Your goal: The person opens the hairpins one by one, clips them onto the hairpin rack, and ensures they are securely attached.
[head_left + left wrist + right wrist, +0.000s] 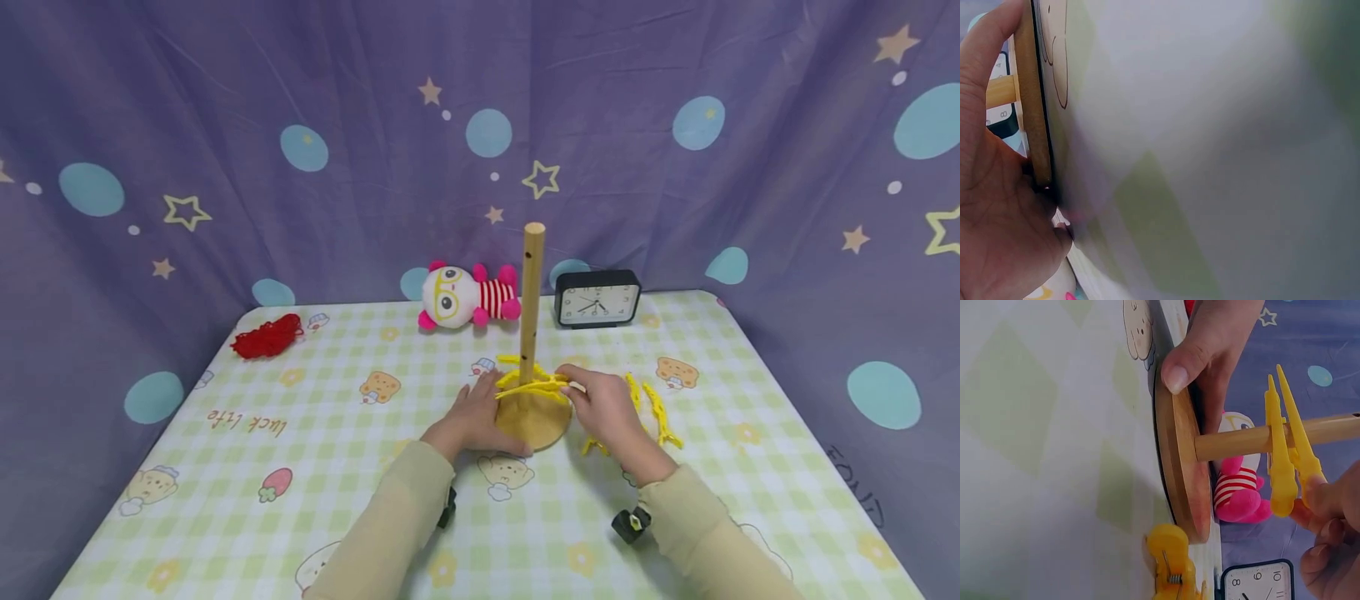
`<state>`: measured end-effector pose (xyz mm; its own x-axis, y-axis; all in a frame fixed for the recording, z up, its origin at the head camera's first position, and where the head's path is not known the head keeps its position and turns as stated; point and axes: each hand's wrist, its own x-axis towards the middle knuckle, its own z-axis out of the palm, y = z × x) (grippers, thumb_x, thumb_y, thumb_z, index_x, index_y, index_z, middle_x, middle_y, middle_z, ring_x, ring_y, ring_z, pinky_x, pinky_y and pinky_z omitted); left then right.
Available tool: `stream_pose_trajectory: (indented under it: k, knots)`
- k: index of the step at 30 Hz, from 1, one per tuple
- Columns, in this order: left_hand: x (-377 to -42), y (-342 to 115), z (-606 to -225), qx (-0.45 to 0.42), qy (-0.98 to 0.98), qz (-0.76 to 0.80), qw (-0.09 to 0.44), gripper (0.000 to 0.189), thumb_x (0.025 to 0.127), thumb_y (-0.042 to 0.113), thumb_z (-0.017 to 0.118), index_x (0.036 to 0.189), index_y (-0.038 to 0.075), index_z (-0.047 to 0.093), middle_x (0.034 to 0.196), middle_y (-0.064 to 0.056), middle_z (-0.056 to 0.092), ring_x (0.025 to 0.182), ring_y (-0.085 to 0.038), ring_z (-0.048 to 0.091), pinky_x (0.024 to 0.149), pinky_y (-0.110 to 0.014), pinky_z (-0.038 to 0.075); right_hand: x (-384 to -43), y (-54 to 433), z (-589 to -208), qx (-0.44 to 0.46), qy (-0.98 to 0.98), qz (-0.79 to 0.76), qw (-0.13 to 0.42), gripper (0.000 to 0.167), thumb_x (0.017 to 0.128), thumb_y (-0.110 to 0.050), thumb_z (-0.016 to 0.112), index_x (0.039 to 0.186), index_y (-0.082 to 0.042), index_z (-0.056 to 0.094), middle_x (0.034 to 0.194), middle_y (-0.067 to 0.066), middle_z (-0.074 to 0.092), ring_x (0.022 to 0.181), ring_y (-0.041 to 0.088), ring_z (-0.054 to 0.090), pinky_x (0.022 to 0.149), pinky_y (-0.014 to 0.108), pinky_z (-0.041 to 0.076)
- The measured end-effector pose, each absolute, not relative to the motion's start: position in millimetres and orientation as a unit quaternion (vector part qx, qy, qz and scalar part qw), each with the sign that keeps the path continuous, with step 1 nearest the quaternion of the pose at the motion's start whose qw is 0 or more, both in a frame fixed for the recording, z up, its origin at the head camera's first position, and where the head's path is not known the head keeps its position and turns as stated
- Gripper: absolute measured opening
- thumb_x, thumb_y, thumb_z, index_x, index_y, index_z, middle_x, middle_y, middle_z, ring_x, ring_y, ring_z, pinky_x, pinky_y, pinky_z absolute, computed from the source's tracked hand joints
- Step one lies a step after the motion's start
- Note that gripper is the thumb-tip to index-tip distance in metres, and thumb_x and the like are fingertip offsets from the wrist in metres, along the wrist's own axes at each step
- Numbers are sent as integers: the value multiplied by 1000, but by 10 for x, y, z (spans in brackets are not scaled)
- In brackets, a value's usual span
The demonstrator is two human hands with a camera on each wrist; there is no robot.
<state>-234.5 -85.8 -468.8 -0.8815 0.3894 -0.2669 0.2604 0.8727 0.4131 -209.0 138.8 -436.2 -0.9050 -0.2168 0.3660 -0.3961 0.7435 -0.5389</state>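
My left hand (474, 419) holds the round wooden base (542, 435) of an upright wooden pole (532, 292), thumb on the near edge and fingers behind. In the right wrist view, my left thumb (1186, 365) lies over the base's rim. My right hand (606, 408) pinches the right end of a yellow branch-shaped plastic clip (1282, 469), whose long prongs straddle the pole low above the base. Other yellow prongs show beside the pole there, overlapping in the head view. More yellow clips (658, 412) lie loose on the table by my right hand; one shows a metal spring (1174, 579).
Behind the stand, a pink and white plush toy (450, 296) lies on its side next to a black desk clock (597, 302). A bundle of red string (268, 337) lies at the far left of the checked tablecloth (337, 492). A purple curtain (360, 192) hangs behind the table.
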Motion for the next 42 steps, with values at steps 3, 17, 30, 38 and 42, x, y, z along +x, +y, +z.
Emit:
stream_pose_trajectory:
  k: [3, 17, 30, 38, 42]
  knots:
    - [-2332, -856, -4686, 169, 952, 189, 174, 120, 62, 72, 76, 153, 8, 30, 162, -3, 12, 148, -21, 10, 120, -42, 4, -2072, 1372, -4353, 165, -927, 316, 116, 25, 90, -13, 71, 115, -13, 70, 85, 4, 71, 44, 7, 38, 44, 25, 36]
    - [-2312, -858, -4630, 160, 950, 194, 187, 123, 63, 71, 76, 152, 1, 29, 164, -5, 4, 149, -21, 3, 120, -41, 2, -1889, 1669, -4389, 99, -929, 357, 26, 50, 91, -25, 71, 137, -13, 56, 97, 8, 67, 72, 15, 57, 57, 29, 47]
    - [-2316, -856, -4632, 152, 950, 195, 191, 128, 64, 71, 76, 155, 3, 18, 164, -6, 3, 149, -22, 4, 120, -42, 1, -1788, 2173, -4519, 78, -942, 323, 52, 44, 90, -19, 70, 131, -8, 60, 80, 3, 64, 68, 14, 57, 55, 30, 43]
    - [-2324, -862, -4642, 157, 949, 198, 191, 129, 63, 71, 76, 155, 3, 17, 164, -7, 3, 149, -21, 2, 120, -41, 0, -1747, 2375, -4556, 65, -948, 305, 58, 43, 90, -19, 70, 130, -5, 60, 90, 8, 66, 70, 14, 58, 60, 32, 45]
    - [-2331, -862, -4656, 159, 949, 192, 191, 130, 64, 71, 75, 156, 4, 14, 164, -6, 2, 149, -20, 2, 120, -41, 0, -1722, 2441, -4536, 58, -954, 289, 46, 45, 89, -21, 71, 129, -4, 60, 90, 9, 66, 68, 13, 56, 61, 33, 45]
